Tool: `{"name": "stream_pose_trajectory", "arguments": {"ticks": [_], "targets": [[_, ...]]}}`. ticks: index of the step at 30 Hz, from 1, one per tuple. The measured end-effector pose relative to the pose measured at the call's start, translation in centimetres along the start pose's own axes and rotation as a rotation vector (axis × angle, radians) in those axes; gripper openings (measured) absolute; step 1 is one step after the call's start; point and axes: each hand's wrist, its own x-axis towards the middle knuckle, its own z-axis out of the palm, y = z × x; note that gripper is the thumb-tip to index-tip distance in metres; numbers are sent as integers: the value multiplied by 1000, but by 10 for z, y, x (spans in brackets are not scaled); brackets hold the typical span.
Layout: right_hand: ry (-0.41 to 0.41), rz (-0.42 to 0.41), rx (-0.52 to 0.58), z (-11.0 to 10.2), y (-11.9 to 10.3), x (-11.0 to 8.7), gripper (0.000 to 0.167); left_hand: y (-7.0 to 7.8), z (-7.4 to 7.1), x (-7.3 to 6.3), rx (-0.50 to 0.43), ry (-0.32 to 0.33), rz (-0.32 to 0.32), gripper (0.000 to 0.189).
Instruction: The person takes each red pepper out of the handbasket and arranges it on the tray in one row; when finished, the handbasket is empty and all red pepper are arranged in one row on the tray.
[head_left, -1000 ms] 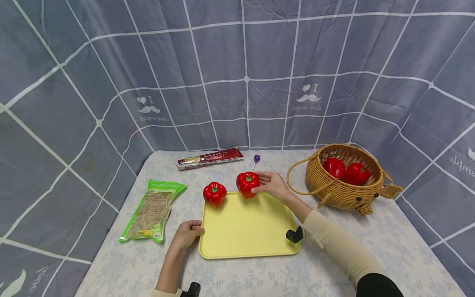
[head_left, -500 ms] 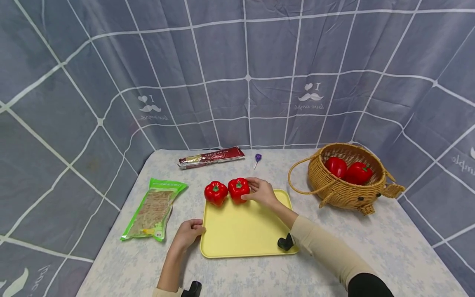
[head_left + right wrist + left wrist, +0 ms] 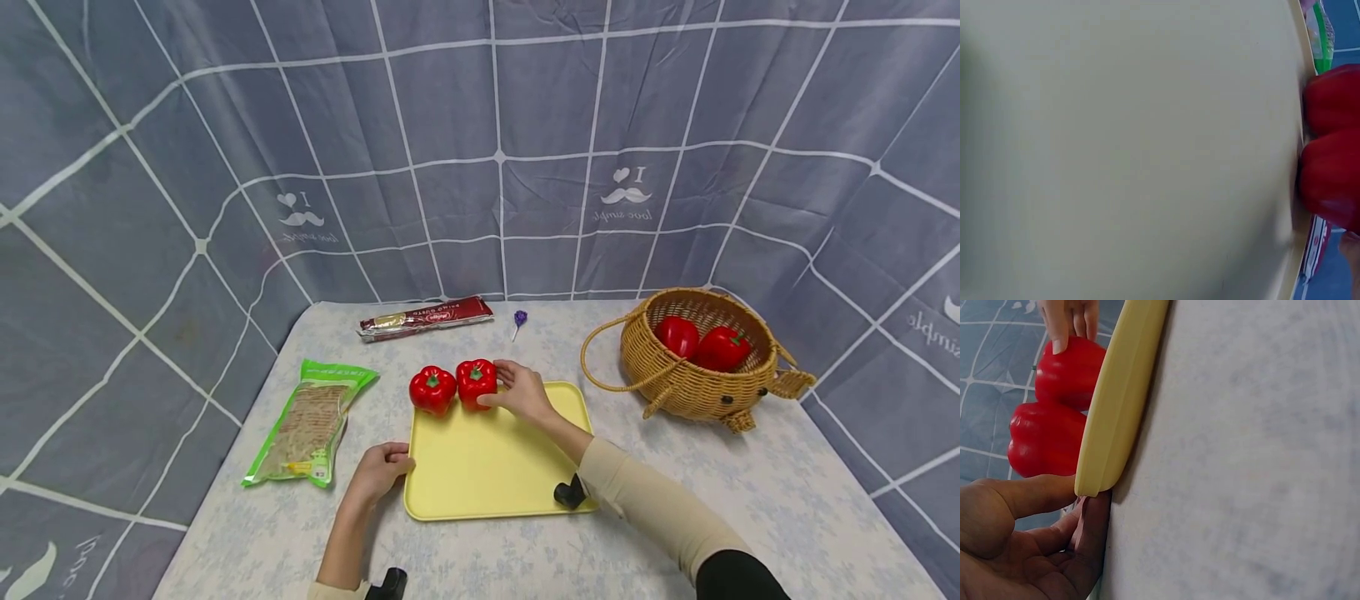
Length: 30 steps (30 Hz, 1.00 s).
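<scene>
My right hand [image 3: 522, 392] grips a red bell pepper [image 3: 475, 383] by its right side, over the back edge of a yellow tray [image 3: 495, 467]. Another red bell pepper [image 3: 432, 390] sits at the tray's back left corner, and the two peppers touch in the left wrist view. At the tray's left edge, my left hand [image 3: 378, 473] pinches the rim; thumb above and fingers below show in the left wrist view [image 3: 1041, 537]. In the right wrist view the tray's bare surface [image 3: 1147, 144] fills most of the picture, with little of the right hand showing.
To the right stands a wicker basket [image 3: 660, 392] holding two red bell peppers [image 3: 720, 348]. Left of the tray lies a green-edged food bag [image 3: 307, 425]. Behind it are a dark red packet [image 3: 427, 318] and a purple lollipop [image 3: 520, 318]. A grey curtain [image 3: 450, 200] surrounds the table.
My right hand has carried its bell pepper leftward, up beside the other pepper on the tray. The left hand has stayed at the tray's left edge.
</scene>
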Motion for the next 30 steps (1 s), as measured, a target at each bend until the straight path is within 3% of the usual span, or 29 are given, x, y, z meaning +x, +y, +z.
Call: {"name": "stream_pose_trajectory", "arguments": {"ticks": [9,17,24,30], "targets": [[27,-29,-52,2,1,0,72,-2,1,2,3,-7,-3,33],[-2,-12,-106,-5,-3,-1,78,-3,0,2,-11,-1,3,33],[13,-25,-149,-29,-9,-2,77,-3,0,3,-9,2,-16,35],[45,-28,-158,-66,-19,-5,76,-3,1,5,-2,2,-26,34]]}}
